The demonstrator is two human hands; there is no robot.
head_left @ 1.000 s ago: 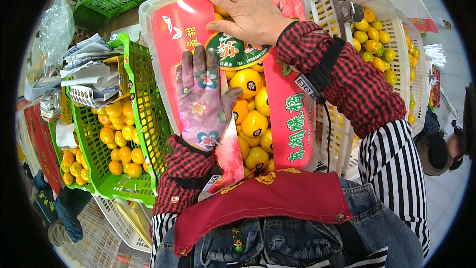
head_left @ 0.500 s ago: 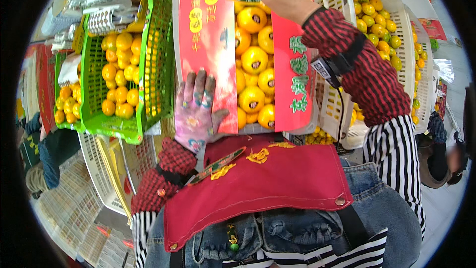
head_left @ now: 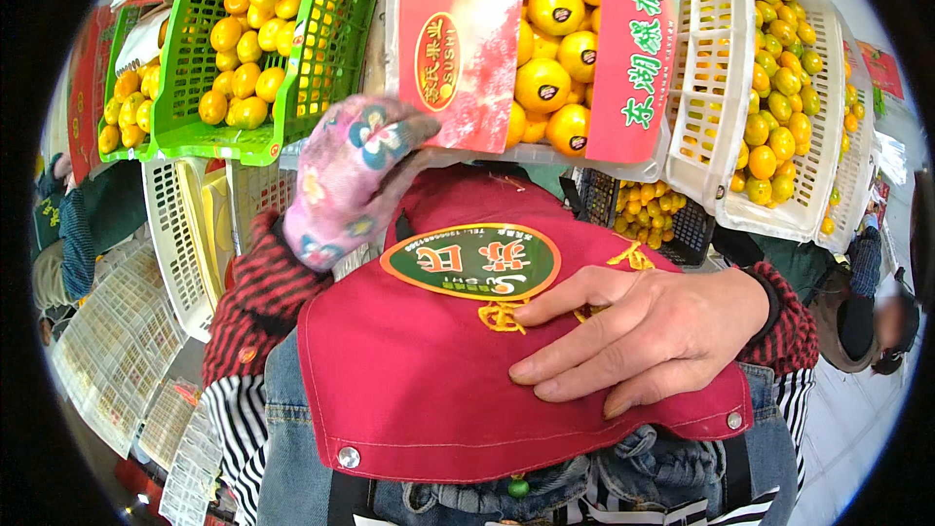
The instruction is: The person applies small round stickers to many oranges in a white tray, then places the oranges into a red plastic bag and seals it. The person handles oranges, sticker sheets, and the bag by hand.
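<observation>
My left hand (head_left: 355,170), in a pink flowered glove with dark fingertips, is raised beside the near left corner of a red fruit box (head_left: 458,49). Its fingers are curled and slightly blurred; any contents are hidden. Oranges (head_left: 550,78), with small dark stickers, show through the box's middle opening. My bare right hand (head_left: 653,331) hovers over or rests on the dark red apron (head_left: 409,390), fingers apart and pointing left. An oval green label (head_left: 472,261) with a yellow rim lies face up on the apron, close to my right index fingertip.
A green basket (head_left: 229,146) of small oranges stands left of the box. On the right are white crates (head_left: 696,68) holding greenish-orange citrus (head_left: 779,107). A dark crate (head_left: 687,234) of small fruit sits lower down. Stacked pale trays (head_left: 112,360) are at lower left.
My right hand has come back from the label at the box's far end to the apron. My left hand has lifted off the box and curled. The apron's label now faces up; the view has shifted.
</observation>
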